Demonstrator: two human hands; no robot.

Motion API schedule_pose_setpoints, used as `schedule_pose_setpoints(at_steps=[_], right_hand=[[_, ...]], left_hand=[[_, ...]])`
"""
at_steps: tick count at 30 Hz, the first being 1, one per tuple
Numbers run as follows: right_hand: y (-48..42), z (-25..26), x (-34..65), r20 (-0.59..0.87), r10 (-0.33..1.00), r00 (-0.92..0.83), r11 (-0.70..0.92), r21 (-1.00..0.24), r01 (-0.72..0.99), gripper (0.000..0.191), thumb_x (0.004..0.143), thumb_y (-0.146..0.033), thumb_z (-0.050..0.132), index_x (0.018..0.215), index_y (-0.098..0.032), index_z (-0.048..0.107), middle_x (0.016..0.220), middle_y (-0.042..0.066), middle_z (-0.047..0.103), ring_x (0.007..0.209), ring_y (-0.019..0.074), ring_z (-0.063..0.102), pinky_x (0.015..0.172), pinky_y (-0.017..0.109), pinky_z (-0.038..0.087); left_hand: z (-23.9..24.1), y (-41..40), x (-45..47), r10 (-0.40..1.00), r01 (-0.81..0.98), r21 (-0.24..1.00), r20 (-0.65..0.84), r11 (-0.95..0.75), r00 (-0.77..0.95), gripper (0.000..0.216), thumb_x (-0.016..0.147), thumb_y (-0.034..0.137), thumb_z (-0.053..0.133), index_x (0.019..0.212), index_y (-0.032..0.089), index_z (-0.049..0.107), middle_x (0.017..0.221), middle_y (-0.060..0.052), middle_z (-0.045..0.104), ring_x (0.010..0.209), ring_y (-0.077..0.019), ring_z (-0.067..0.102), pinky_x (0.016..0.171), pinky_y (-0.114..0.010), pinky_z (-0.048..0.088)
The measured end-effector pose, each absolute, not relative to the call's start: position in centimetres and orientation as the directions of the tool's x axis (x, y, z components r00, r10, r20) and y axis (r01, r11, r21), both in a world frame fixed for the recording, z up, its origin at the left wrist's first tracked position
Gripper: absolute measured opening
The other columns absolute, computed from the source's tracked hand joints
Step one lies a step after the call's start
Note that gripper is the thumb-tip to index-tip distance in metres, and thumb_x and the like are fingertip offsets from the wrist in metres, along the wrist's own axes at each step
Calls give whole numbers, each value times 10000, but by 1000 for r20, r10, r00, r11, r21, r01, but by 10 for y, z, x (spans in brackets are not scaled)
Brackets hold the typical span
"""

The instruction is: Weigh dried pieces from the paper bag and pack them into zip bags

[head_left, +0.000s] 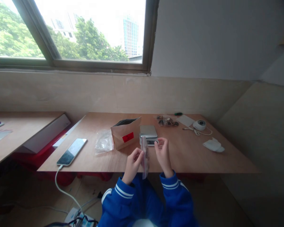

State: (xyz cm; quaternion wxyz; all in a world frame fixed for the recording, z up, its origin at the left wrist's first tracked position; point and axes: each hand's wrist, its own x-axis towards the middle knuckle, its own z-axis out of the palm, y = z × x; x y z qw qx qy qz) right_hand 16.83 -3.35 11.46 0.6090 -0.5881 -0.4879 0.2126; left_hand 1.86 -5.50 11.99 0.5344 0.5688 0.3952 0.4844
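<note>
The left hand [134,160] had fingers clamped on a bag [145,159], the right hand [162,150] on a dark bit [156,142]. The pouch [119,144] stood open, its red label [128,137] unreadable.

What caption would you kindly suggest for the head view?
A left hand pinches a plastic bag, right hand raised beside it near a scale.

Two hands, a left hand [133,162] and a right hand [163,155]; two tables [186,159]; four clear bags [144,162]; one paper bag [119,138] with one red label [128,137]; one scale [148,131]; one phone [72,151]; one white camera [199,125]; one crumpled white wrap [213,144]; one white sheet [186,120]; one green item [178,113]; one window [90,34]. The dark pieces [167,121] in one clear bag lie too jumbled to count.
</note>
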Motion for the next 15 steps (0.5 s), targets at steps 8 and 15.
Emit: schedule_pose_setpoints(at_steps=[8,15], right_hand=[[-68,129,156,129,985,-118,158,-946,284,230,805,-367,602,960,-209,541,844,20,649,738,160,635,645,267,511],[-72,132,151,201,978,-52,198,-826,528,116,842,-302,539,816,-207,600,777,30,682,697,168,643,645,265,486]], left_hand=[[114,-45,32,988,-157,980,135,-122,74,344,804,424,578,637,179,404,562,66,428,520,-62,442,499,-174,364],[109,-48,40,991,-223,969,123,-110,44,386,763,446,621,622,187,373,524,84,382,440,-47,386,417,-167,335]])
